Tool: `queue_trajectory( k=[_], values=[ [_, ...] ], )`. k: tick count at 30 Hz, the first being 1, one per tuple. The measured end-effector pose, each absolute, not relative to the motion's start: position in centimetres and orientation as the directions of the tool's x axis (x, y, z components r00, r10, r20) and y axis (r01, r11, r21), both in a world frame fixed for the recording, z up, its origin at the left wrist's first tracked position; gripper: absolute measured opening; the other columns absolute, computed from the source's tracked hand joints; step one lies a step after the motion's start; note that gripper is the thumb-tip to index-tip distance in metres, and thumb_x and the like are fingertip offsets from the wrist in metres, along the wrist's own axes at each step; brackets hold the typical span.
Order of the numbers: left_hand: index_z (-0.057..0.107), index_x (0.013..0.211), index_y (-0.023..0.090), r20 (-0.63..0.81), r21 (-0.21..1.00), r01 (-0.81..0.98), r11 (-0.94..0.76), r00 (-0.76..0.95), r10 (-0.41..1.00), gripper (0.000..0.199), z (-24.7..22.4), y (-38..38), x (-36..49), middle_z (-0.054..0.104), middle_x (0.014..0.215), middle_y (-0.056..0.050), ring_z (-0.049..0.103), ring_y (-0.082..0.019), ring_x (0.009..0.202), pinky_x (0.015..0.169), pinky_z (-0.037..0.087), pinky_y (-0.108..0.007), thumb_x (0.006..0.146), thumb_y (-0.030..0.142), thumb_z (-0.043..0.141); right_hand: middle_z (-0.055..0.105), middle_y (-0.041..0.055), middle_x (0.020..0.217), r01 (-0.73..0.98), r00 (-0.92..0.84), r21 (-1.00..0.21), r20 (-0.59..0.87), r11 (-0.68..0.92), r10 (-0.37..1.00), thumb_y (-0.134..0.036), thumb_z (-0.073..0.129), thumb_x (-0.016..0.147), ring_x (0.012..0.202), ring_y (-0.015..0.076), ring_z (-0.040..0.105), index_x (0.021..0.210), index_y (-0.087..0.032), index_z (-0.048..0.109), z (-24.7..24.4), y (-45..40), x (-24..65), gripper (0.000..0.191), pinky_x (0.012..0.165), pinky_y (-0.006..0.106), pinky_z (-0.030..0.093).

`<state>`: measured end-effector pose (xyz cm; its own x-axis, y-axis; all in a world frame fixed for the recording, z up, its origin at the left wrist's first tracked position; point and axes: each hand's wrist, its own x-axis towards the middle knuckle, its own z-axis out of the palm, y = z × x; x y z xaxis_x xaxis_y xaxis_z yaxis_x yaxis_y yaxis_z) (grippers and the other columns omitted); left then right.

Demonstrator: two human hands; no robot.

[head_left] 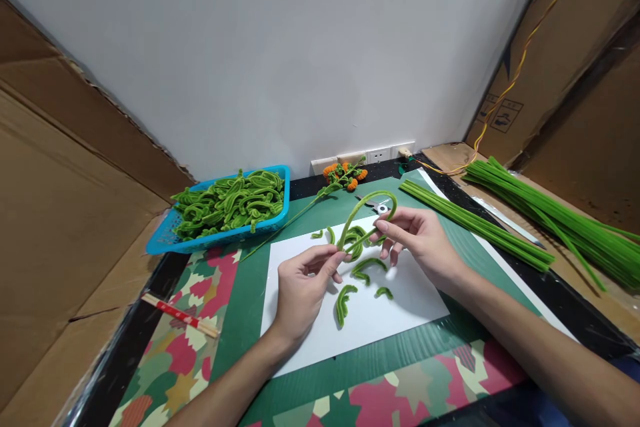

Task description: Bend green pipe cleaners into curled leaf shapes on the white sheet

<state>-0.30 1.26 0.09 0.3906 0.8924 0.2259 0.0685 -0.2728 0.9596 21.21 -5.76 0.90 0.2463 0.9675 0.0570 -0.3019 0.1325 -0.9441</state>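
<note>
A green fuzzy stem (357, 205) is bent into a loop above a white sheet (395, 317). My left hand (305, 280) pinches its lower left end between thumb and fingers. On the right, my right hand (417, 237) holds the other side of the loop between thumb and index finger, its remaining fingers curled loosely below. Several short curled green pieces lie on the sheet under and around the hands, among them a branched one (343, 307) and a small one (385, 292). Part of the pile is hidden behind the loop and fingers.
A blue basket (287, 197) full of curled green pieces stands back left. Behind the sheet lie pliers (373, 203) and an orange-flowered stem (345, 177). Green stem bundles (475, 223) (560, 220) are at right, chopsticks (180, 313) at left. Cardboard panels flank the table; a wall stands behind.
</note>
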Motion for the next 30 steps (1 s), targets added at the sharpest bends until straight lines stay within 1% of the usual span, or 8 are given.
queue_trajectory(
  k=[3,9,14,18,23,30],
  values=[
    [0.080,0.088,0.015,0.224,0.961,0.062,-0.271,0.406,0.886,0.025,0.26,1.16,-0.29,0.083,0.080,-0.008,0.071,-0.015,0.052,0.051,0.060,-0.025,0.087,0.038,0.088,0.082,0.0069,0.083,-0.320,0.241,-0.938,0.059,0.137,0.969,-0.049,0.093,0.080,0.055,0.0163,0.072,0.091,-0.018,0.078,0.83,-5.81,21.26,0.036,0.044,0.024,0.058],
    [0.079,0.087,0.015,0.242,0.957,0.051,-0.287,0.410,0.879,0.016,0.21,1.12,-0.31,0.082,0.078,-0.006,0.070,-0.014,0.053,0.052,0.058,-0.022,0.089,0.030,0.085,0.082,0.0060,0.082,-0.318,0.217,-0.936,0.079,0.147,0.973,-0.046,0.092,0.083,0.055,0.0156,0.072,0.092,-0.018,0.079,0.78,-5.91,21.25,0.032,0.046,0.023,0.057],
    [0.080,0.089,0.015,0.253,0.951,0.061,-0.302,0.404,0.879,0.013,0.02,1.25,-0.40,0.083,0.081,-0.006,0.071,-0.013,0.054,0.053,0.058,-0.022,0.089,0.028,0.085,0.082,0.0076,0.084,-0.310,0.216,-0.940,0.078,0.144,0.973,-0.048,0.091,0.083,0.055,0.0165,0.073,0.091,-0.017,0.078,0.83,-5.95,21.32,0.034,0.046,0.024,0.057],
    [0.082,0.093,0.015,0.269,0.945,0.078,-0.319,0.374,0.888,0.017,-0.13,1.37,-0.38,0.082,0.082,-0.005,0.072,-0.014,0.054,0.050,0.058,-0.022,0.088,0.030,0.086,0.082,0.0072,0.084,-0.305,0.202,-0.941,0.086,0.147,0.975,-0.047,0.091,0.084,0.056,0.0169,0.073,0.092,-0.018,0.078,0.83,-6.01,21.34,0.033,0.046,0.025,0.058],
    [0.081,0.095,0.015,0.255,0.949,0.082,-0.304,0.367,0.895,0.020,-0.20,1.36,-0.33,0.081,0.081,-0.004,0.072,-0.014,0.053,0.049,0.058,-0.022,0.088,0.033,0.086,0.083,0.0091,0.090,-0.316,0.161,-0.940,0.077,0.125,0.984,-0.046,0.090,0.085,0.058,0.0166,0.074,0.092,-0.018,0.077,0.74,-6.08,21.33,0.032,0.046,0.024,0.059],
    [0.079,0.100,0.015,0.240,0.957,0.058,-0.284,0.392,0.888,0.023,-0.53,1.55,-0.37,0.081,0.087,-0.005,0.071,-0.013,0.055,0.050,0.058,-0.023,0.092,0.036,0.083,0.083,0.0094,0.092,-0.348,0.162,-0.931,0.052,0.106,0.986,-0.049,0.091,0.083,0.061,0.0192,0.077,0.094,-0.019,0.076,0.73,-6.06,21.19,0.035,0.043,0.024,0.057]
  ],
)
